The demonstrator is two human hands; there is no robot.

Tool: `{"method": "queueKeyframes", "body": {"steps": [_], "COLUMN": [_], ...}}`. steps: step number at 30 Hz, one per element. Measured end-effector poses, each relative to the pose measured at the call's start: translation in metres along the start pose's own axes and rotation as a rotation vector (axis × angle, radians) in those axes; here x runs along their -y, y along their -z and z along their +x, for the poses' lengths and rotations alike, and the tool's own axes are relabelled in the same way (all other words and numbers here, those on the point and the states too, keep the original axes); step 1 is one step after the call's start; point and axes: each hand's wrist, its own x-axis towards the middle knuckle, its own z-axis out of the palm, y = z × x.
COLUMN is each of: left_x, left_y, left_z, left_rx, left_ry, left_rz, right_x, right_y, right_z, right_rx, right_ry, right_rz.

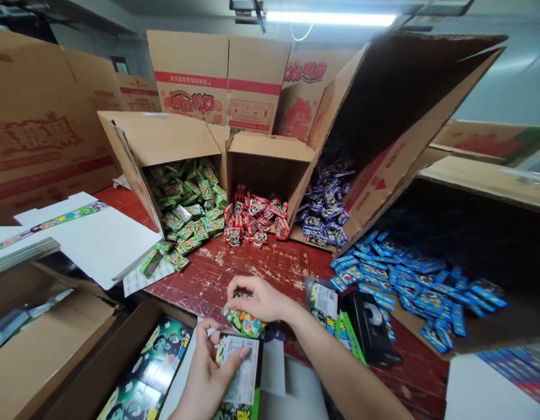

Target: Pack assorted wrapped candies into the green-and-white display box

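Observation:
My left hand [206, 370] is closed around a black and green printed package [237, 370] with a pale label, its thumb pressed on the label. I cannot tell whether this is a bag or a box. Just above its top end, my right hand [263, 300] grips colourful green candy packets [247, 324], with fingers curled over them. How many packets it holds is partly hidden by the fingers. More green packets [195, 210] spill from an open carton beyond my hands, and red packets [255, 216] lie at the mouth of the carton beside it.
Purple packets [325, 213] and blue packets [410, 286] fill tipped cartons to the right. A black tape dispenser [366, 326] stands near my right forearm, beside a printed package [325, 303]. White flat cardboard [95, 233] lies left; a carton below holds printed boxes [158, 356].

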Motion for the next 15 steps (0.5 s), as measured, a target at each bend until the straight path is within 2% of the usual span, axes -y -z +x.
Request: {"method": "queueKeyframes", "body": {"steps": [4,6,11,13,15], "left_x": [0.009,0.008,-0.005,-0.007,-0.006], "left_y": [-0.001,-0.001,0.000,0.003,0.007], "left_z": [0.005,0.007,0.005,0.004,0.004], "left_rx": [0.005,0.009,-0.140,-0.133,-0.075], "left_ry": [0.030,0.038,0.016,0.030,0.034], "left_rz": [-0.036,-0.049,-0.055,-0.062,-0.027], "right_x": [-0.005,-0.014,-0.044,-0.053,-0.058], "right_y": [-0.001,-0.001,-0.007,-0.014,-0.024], "right_z": [0.007,0.003,-0.028,-0.042,-0.053], "right_rx": [0.214,0.237,-0.059,-0.099,-0.117], "right_ry": [0.079,0.105,0.036,-0.023,-0.079], "right_rz": [-0.138,-0.146,-0.083,0.027,0.175]}}
